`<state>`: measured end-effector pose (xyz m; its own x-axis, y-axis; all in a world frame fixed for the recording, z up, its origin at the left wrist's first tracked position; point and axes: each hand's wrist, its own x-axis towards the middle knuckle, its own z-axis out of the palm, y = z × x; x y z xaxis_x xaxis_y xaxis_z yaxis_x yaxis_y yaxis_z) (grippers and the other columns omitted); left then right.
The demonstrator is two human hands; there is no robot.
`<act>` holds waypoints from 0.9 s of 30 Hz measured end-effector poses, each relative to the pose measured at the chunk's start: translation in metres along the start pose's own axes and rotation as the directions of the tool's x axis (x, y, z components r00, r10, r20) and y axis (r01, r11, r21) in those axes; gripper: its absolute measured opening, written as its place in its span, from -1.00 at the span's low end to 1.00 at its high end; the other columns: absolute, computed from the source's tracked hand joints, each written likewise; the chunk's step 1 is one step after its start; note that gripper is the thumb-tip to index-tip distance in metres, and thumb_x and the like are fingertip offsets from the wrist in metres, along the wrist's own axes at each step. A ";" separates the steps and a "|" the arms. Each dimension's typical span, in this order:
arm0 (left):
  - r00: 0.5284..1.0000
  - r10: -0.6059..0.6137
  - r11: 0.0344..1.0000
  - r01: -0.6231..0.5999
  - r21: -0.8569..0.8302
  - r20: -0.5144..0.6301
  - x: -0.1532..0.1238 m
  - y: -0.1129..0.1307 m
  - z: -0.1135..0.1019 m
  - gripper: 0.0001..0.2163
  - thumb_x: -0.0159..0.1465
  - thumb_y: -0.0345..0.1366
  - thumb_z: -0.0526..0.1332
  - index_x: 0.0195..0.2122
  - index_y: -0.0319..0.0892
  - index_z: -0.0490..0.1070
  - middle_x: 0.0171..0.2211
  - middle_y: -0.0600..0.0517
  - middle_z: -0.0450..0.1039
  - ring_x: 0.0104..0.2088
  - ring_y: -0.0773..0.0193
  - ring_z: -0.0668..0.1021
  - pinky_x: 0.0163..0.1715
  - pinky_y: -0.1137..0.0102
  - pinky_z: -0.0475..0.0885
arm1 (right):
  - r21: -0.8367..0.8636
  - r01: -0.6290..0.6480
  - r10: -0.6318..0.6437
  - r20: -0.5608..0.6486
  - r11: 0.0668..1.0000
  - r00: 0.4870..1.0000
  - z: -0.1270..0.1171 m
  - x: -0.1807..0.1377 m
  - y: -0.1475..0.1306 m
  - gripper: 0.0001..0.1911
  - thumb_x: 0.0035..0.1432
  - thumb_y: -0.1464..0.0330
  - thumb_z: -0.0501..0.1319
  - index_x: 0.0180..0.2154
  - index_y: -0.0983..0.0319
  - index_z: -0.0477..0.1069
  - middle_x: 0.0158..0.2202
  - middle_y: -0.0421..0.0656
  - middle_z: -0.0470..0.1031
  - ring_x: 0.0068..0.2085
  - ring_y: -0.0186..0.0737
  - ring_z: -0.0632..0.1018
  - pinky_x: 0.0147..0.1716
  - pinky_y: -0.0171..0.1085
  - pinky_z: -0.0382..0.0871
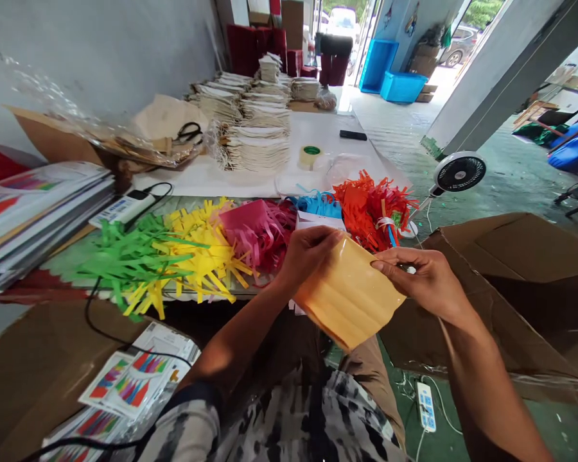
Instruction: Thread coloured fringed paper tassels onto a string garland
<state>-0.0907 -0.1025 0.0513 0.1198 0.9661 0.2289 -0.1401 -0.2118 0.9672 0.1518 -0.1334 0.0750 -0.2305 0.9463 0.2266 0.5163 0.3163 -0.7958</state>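
Observation:
My left hand (309, 251) pinches the upper left edge of a folded piece of yellow-orange paper (349, 292), which may be an envelope. At its upper right corner my right hand (421, 274) grips it between thumb and fingers. The paper hangs tilted over my lap, with faint creases across it. Just behind it on the table lie fringed paper tassels: green (128, 253), yellow (200, 247), pink (257, 231), blue (318, 204) and red-orange (373, 205). A white box edge (318, 220) shows behind my left hand.
Tied stacks of off-white paper (257, 138) stand at the back, near a tape roll (311, 156) and a black phone-like object (353, 135). Scissors (189, 132) lie left. A small fan (460, 172), an open carton (520, 289) and a power strip (426, 406) are at right.

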 end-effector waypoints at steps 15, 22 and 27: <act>0.971 -0.140 0.988 0.124 0.088 0.196 -0.017 -0.004 0.002 -0.62 0.24 0.06 0.41 -0.33 -0.21 0.70 -0.48 0.09 0.48 -0.44 0.37 0.42 -0.43 0.48 0.27 | -0.286 0.207 -0.273 -0.214 0.936 0.938 0.033 0.009 -0.028 -0.86 0.37 0.22 0.34 -0.17 0.07 0.68 -0.21 -0.17 0.74 -0.20 -0.12 0.70 -0.14 -0.14 0.48; 0.984 -0.130 0.988 0.118 0.099 0.125 -0.020 -0.006 0.001 -0.58 0.21 0.12 0.41 -0.39 -0.22 0.68 -0.50 0.08 0.45 -0.42 0.34 0.40 -0.42 0.46 0.28 | -0.554 0.266 -0.498 -0.323 0.789 0.805 0.058 0.001 -0.019 -0.92 0.37 0.29 0.35 -0.14 0.07 0.65 -0.20 -0.19 0.76 -0.17 -0.11 0.74 0.02 -0.04 0.35; 0.983 -0.138 0.990 0.134 0.039 0.118 -0.020 -0.005 -0.003 -0.54 0.19 0.16 0.43 -0.37 -0.22 0.71 -0.44 0.06 0.55 -0.40 0.32 0.46 -0.35 0.44 0.35 | -0.556 0.273 -0.518 -0.347 0.785 0.782 0.068 -0.002 -0.021 -0.88 0.38 0.32 0.35 -0.08 0.03 0.63 -0.15 -0.19 0.77 -0.18 -0.11 0.75 0.02 -0.02 0.38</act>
<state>-0.0953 -0.1204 0.0420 0.2533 0.9617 0.1050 -0.0846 -0.0861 0.9927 0.0857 -0.1464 0.0529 -0.1610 0.5993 0.7842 0.8012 0.5433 -0.2507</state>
